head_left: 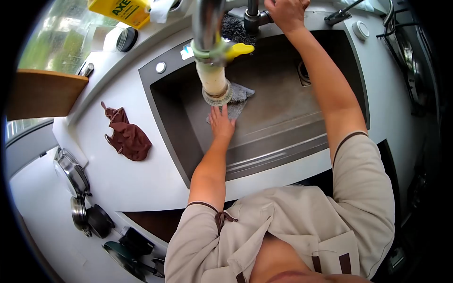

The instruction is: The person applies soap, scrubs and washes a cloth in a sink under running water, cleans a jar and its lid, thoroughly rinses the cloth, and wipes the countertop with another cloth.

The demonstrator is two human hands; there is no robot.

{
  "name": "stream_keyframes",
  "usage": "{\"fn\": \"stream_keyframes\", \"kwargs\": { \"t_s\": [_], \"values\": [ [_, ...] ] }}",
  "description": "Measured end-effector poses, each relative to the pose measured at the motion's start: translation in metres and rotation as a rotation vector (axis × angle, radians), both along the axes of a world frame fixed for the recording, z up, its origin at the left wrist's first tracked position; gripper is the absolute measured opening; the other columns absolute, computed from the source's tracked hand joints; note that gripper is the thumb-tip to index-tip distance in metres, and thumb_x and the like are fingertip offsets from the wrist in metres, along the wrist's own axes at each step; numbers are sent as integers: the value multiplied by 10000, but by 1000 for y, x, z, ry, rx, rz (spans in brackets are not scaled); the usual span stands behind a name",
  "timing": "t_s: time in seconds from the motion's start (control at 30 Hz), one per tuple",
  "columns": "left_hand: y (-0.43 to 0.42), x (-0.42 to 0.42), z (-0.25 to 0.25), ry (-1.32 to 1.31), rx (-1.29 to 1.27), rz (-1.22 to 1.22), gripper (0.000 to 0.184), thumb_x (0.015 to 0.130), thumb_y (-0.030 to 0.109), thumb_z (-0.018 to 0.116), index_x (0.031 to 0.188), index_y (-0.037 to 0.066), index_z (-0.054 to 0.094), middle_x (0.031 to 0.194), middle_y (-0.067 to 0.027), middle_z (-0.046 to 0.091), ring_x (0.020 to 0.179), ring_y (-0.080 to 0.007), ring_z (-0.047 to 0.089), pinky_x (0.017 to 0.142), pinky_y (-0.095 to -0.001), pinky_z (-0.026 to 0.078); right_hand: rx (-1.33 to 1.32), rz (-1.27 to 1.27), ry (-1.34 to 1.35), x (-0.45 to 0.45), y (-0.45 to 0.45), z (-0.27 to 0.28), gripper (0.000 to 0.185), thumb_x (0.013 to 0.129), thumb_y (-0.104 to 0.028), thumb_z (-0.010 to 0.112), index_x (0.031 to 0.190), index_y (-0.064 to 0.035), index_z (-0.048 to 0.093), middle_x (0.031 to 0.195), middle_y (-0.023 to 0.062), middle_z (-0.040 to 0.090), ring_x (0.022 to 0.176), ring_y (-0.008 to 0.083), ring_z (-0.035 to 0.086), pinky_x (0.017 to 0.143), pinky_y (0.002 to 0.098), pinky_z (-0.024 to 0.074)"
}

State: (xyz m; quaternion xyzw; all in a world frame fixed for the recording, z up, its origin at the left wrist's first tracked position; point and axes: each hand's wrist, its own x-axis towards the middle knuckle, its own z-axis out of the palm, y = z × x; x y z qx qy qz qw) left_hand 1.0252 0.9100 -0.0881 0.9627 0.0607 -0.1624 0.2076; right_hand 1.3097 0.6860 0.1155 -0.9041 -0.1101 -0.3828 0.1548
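Tap (212, 73) looms at twelve; left hand (222, 125) below—open, seemingly empty—likely reaches for grey cloth (242, 92), needing a grip. Right hand (289, 17), at one: hold unclear.

At 11 o'clock in the head view, the brand name "AXE" is borne in large dark capitals by a yellow container (121, 13), which is cut off by the view's upper edge. Nearer the middle, between 11 and 12 o'clock, a small white-and-blue sticker (187, 52) is carried by the sink (173, 57); its print cannot be made out.
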Motion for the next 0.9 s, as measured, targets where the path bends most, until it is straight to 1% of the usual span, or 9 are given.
{"fn": "stream_keyframes", "kwargs": {
  "t_s": [0.17,0.33,0.37,0.47,0.57,0.8,0.83,0.87,0.9],
  "values": [
    [9,62,-56,-314,-22,-165,617,704,134,714,1280,159,495,1241,-150,503,1146,-346,480,954,-450,401,-55,43,-8,7,-19,0,97,735,-230,636,753,-135,635,754,24,629,850,214,568,838,429,320],
    [9,71,-13,-112,-28,-30,443,762,168,659,1189,93,566,1151,-171,551,1066,-331,535,917,-397,427,-128,-43,148,18,-17,-3,139,748,-256,601,734,-118,609,739,49,629,818,245,578,836,434,325],
    [13,69,-10,33,-214,160,439,795,179,628,1215,73,552,1209,-172,538,1117,-324,519,944,-375,410,-115,-47,168,22,-17,-10,155,750,-265,592,729,-112,601,738,57,627,803,257,579,832,436,328],
    [27,47,-29,-124,-609,407,389,866,286,583,1174,47,572,1104,-160,635,1026,-277,604,851,-364,450,-28,-59,152,27,-13,-20,141,752,-250,589,734,-111,603,737,81,624,790,271,583,813,439,344],
    [38,36,-33,247,-1117,755,316,903,141,510,1178,-12,536,1047,-103,629,915,-184,601,814,-327,469,3,-119,178,26,-12,-23,134,754,-238,585,761,-107,616,729,101,618,779,289,588,784,445,370],
    [37,37,-60,209,-1174,822,378,867,140,576,1211,-4,514,1068,-114,627,942,-201,600,818,-333,473,120,-100,180,18,-16,-24,148,778,-180,547,849,-86,636,763,167,623,796,366,600,716,497,445],
    [35,36,-72,184,-1015,761,391,849,141,597,1212,19,520,1064,-128,627,954,-237,600,835,-348,471,52,-93,120,28,-33,-45,195,816,-162,591,990,-81,622,787,122,633,750,292,621,669,420,485],
    [33,34,-79,161,-856,700,406,832,143,619,1214,43,526,1061,-142,628,966,-273,599,852,-363,470,-206,-95,315,48,-93,-93,332,792,-331,671,985,-64,630,1015,137,596,945,333,543,838,422,391],
    [33,30,-76,159,-861,711,406,832,143,619,1214,43,526,1061,-142,628,966,-273,599,852,-363,470,199,136,-11,3,-45,-49,434,767,-321,716,1092,-60,593,962,88,588,888,263,543,789,382,405]
  ]
}}
